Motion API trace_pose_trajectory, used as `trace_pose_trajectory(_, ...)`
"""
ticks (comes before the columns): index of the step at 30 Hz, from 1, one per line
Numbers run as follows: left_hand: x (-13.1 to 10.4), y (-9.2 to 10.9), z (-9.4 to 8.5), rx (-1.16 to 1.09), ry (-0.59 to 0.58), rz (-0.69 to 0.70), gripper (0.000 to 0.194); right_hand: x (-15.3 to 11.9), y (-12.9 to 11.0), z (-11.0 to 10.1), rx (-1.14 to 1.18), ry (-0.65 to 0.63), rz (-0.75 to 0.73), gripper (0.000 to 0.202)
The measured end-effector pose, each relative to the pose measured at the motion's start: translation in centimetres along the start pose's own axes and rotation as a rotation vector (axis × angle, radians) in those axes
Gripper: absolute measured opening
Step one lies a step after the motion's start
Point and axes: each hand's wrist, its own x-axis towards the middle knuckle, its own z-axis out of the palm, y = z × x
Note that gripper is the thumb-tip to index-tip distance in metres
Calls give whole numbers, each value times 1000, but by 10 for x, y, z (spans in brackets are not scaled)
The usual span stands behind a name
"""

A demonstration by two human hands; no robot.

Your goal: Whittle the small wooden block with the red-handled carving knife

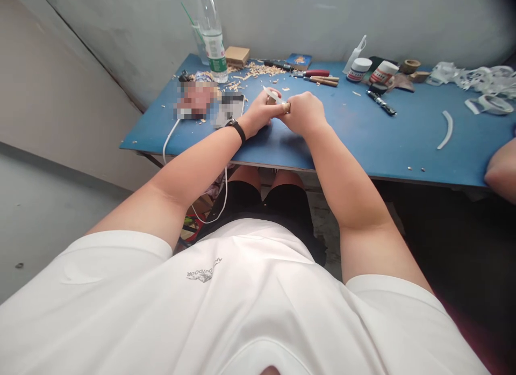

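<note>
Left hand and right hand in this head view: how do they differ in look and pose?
The left hand has a black wristband at its wrist; the right hand has a bare wrist. The left hand's thumb stretches out toward the other hand, while the right hand is curled with its back showing. A small brown piece shows in the left hand; the right hand's fingertips are hidden. Both meet above the blue table.

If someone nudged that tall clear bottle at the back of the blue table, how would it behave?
The bottle would probably tip if pushed near the top, being tall and narrow. Its clear walls look like thin plastic, so they may give when squeezed. Lying down, its round body would likely roll. How full it is, I can't tell.
</note>
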Motion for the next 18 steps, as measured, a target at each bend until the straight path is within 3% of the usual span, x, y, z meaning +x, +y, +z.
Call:
trace_pose_trajectory(4, 4, -7, -7, 18, -103, 31, 19, -2, 4, 0, 3, -16, -102, 49)
trace_pose_trajectory(8, 8, -11, -10, 80, -114, 36, 25, -5, 3, 0, -27, -30, -139, 46)
trace_pose_trajectory(14, 9, -14, -16, 167, -152, 62, 19, -13, -6, -5, -52, -25, -93, 42)
trace_pose_trajectory(18, 11, -16, -13, 142, -100, 70, 23, -14, -10, -7, -64, -14, -27, 43)
